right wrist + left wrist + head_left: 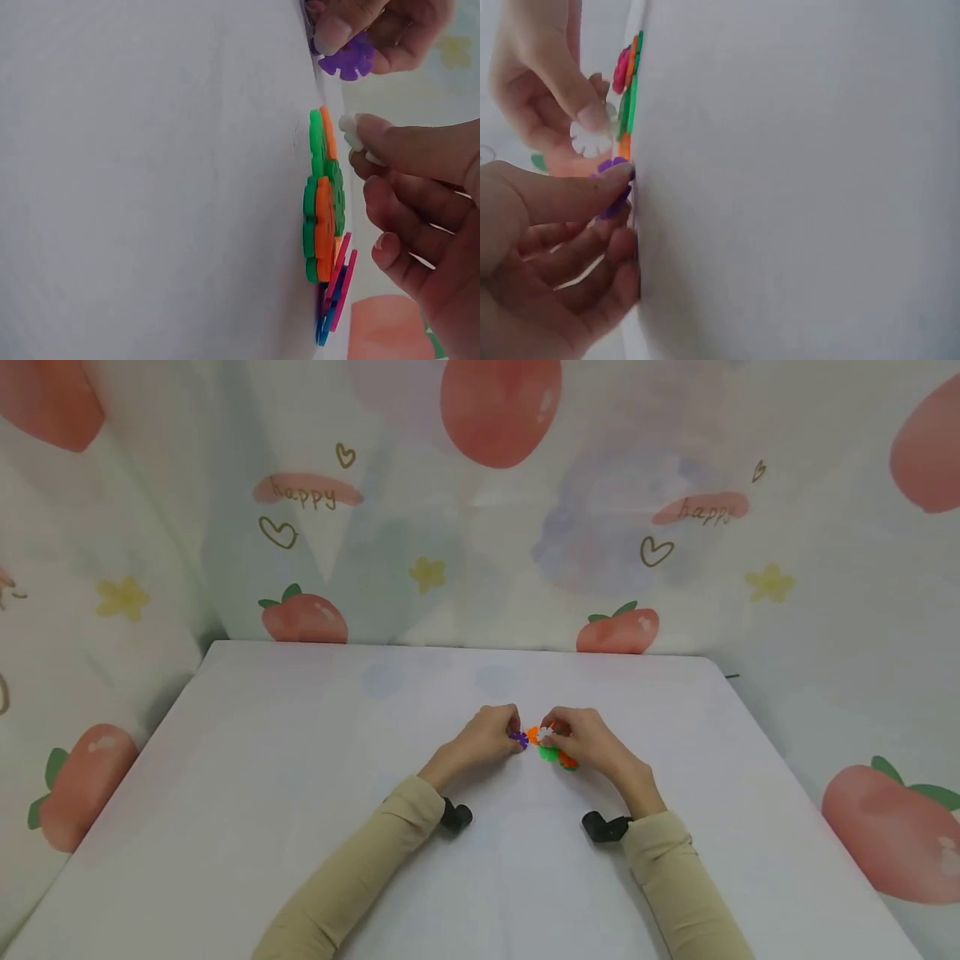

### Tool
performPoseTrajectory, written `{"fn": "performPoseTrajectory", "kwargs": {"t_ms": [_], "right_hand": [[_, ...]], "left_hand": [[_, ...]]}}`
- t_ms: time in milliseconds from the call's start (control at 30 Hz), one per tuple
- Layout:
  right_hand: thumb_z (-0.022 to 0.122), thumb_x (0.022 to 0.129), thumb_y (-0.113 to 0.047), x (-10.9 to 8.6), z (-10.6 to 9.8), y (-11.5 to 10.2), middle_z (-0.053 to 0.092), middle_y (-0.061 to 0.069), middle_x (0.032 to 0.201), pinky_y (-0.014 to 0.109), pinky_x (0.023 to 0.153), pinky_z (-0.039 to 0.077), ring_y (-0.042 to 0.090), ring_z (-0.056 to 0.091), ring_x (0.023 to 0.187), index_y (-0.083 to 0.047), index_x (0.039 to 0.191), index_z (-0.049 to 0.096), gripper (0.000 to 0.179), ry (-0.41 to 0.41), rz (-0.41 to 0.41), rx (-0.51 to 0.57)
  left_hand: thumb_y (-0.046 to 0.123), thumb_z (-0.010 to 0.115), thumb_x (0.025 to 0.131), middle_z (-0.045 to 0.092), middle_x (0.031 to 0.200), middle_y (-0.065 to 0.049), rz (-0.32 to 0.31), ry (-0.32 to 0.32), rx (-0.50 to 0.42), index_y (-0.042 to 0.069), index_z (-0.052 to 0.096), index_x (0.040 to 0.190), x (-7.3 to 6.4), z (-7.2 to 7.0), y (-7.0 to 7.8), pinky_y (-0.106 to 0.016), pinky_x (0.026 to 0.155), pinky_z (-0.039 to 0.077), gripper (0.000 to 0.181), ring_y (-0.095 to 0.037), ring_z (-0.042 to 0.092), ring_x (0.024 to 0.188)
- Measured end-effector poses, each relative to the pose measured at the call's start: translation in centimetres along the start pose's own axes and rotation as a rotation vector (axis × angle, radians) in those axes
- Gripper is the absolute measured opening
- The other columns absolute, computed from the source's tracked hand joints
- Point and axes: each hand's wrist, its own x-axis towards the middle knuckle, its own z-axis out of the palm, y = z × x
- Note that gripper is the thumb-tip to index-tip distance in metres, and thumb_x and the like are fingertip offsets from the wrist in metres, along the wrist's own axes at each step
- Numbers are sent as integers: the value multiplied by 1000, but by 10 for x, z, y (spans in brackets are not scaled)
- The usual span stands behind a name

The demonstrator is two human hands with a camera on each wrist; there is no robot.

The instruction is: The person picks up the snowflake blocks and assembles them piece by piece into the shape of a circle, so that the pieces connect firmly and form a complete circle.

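Between thumb and fingers, my left hand (491,733) pinches a purple snowflake-shaped plastic disc (349,60) with notched edges. A white notched disc of the same kind (591,139) is pinched by my right hand (588,739), just right of the purple one; the two discs are apart. Below and beside the right hand, green discs (549,752) and orange discs (324,225) lie on the table in a loose cluster. Pink discs (343,289) and a blue disc (324,330) show at the cluster's end in the right wrist view; the right hand hides them in the head view.
The white tabletop (300,760) reaches to a back edge against a hanging printed cloth (465,527). Black wrist cameras (456,817) sit at both cuffs, close above the table.
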Motion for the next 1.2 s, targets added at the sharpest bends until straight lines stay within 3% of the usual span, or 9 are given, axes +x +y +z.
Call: {"fn": "performPoseTrajectory", "kwargs": {"t_ms": [167, 300, 533, 667, 800, 1000, 1200], "right_hand": [[75, 93, -11, 4, 7, -11, 70, 0, 77, 32, 73, 55, 13, 63, 72, -4, 108, 73, 17, 36, -25, 83], [70, 99, -17, 15, 11, -22, 72, -1, 77, 31, 75, 54, 11, 64, 71, -5, 115, 72, 20, 26, -7, 160], [67, 101, -21, 33, 18, -41, 74, 20, 88, 31, 69, 57, 33, 66, 77, -3, 120, 71, 27, -21, 78, 430], [67, 101, -19, 39, 23, -48, 73, 23, 88, 38, 73, 59, 31, 67, 76, 1, 120, 72, 27, -27, 96, 519], [68, 100, -18, 41, 25, -55, 74, 16, 83, 33, 72, 59, 19, 66, 71, 3, 118, 72, 27, -16, 133, 571], [67, 100, -17, 41, 28, -66, 74, 9, 80, 28, 72, 60, 16, 65, 69, 6, 116, 72, 28, 19, 160, 650], [68, 100, -15, 39, 30, -63, 73, 7, 78, 28, 72, 60, 15, 65, 69, 7, 117, 71, 28, -26, 211, 722]], "left_hand": [[0, 76, 88, 73, 86, -8, 46, 78, -104, 2, 74, 94, -12, -13, -14, -21, 68, 46, 6, -12, 58, 76], [3, 72, 94, 76, 88, -10, 11, 108, -146, -1, 78, 101, -24, -25, -23, -19, 64, 48, 10, -10, 59, 69], [3, 70, 96, 78, 93, -14, -57, 194, -295, -5, 77, 105, -45, -38, -27, -24, 68, 58, 14, -14, 68, 70], [3, 72, 94, 78, 93, -14, -67, 248, -349, -5, 77, 103, -54, -43, -28, -28, 68, 62, 13, -15, 71, 69], [2, 74, 92, 78, 90, -15, -46, 292, -336, -5, 78, 100, -59, -45, -28, -25, 66, 61, 11, -12, 70, 67], [1, 72, 93, 77, 85, -16, 23, 330, -219, -5, 78, 96, -61, -47, -24, -21, 62, 56, 9, -11, 66, 66], [-2, 70, 93, 77, 83, -16, 56, 293, -185, -5, 79, 95, -60, -45, -24, -19, 60, 55, 10, -10, 65, 63]]}}
